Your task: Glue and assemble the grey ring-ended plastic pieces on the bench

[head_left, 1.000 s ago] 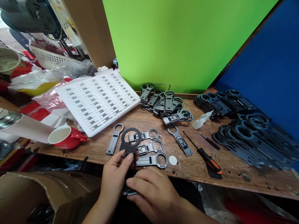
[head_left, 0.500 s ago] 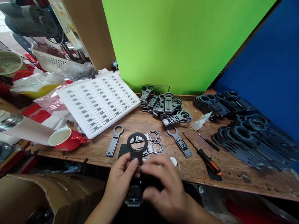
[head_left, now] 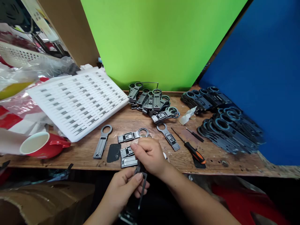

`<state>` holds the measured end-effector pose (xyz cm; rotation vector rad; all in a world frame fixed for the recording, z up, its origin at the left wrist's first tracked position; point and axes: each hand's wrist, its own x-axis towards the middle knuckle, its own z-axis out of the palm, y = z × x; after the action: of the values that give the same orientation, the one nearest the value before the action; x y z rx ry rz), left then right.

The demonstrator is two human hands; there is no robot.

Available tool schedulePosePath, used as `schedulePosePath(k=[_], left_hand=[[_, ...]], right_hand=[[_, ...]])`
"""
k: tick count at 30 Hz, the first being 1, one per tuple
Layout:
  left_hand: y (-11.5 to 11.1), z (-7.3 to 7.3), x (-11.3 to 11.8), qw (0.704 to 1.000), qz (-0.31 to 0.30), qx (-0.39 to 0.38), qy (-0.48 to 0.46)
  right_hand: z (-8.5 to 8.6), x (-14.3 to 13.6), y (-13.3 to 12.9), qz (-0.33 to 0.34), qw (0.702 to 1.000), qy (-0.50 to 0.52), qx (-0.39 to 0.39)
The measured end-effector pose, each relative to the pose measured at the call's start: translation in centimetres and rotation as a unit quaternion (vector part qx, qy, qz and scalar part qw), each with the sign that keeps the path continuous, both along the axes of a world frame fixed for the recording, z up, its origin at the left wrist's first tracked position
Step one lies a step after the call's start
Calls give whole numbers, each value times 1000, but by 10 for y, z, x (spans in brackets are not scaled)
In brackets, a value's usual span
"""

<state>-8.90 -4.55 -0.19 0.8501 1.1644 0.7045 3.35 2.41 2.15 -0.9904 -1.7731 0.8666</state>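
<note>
Low in front of the table edge, my left hand (head_left: pixel 126 184) pinches the middle of a dark folding ring stand (head_left: pixel 142 192). My right hand (head_left: pixel 152 156) is closed over its upper end and hides the ring. The stand's lower part hangs below my left fingers, in shadow. Just beyond my hands lie a grey hinged ring piece (head_left: pixel 133 135) and a second grey piece (head_left: pixel 128 157), partly covered by my right hand. To their left are a black rounded pad (head_left: pixel 114 153) and a grey ring-ended arm (head_left: pixel 101 147); a similar arm (head_left: pixel 170 137) lies to the right.
An orange-black screwdriver (head_left: pixel 196 153), a small screwdriver (head_left: pixel 195 134) and a translucent bottle (head_left: pixel 187 115) lie right. Behind are a heap of ring pieces (head_left: pixel 156 101) and dark stacks (head_left: pixel 234 131). At left stand a white slotted tray (head_left: pixel 77 106), red mug (head_left: pixel 52 147) and cardboard box (head_left: pixel 56 200).
My right hand, loose and blurred beside the stand before, is now closed over its upper end. The ring, visible earlier, is hidden. The view has shifted to the right.
</note>
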Motion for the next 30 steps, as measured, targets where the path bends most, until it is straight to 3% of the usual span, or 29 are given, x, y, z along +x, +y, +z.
schedulePosePath(k=[7, 13, 20, 25, 30], left_hand=[[0, 9, 2, 1000, -1, -20, -3], [-4, 3, 3, 1000, -13, 2, 25], [-9, 6, 7, 996, 5, 56, 62], [-9, 6, 12, 997, 28, 44, 55], [-8, 16, 16, 997, 45, 2, 59]], right_hand=[[-6, 4, 0, 22, 989, 129, -64], [-11, 5, -3, 17, 969, 221, -112], [-10, 7, -6, 35, 940, 316, -126], [-11, 2, -6, -7, 919, 340, -202], [-12, -5, -4, -58, 888, 338, -304]])
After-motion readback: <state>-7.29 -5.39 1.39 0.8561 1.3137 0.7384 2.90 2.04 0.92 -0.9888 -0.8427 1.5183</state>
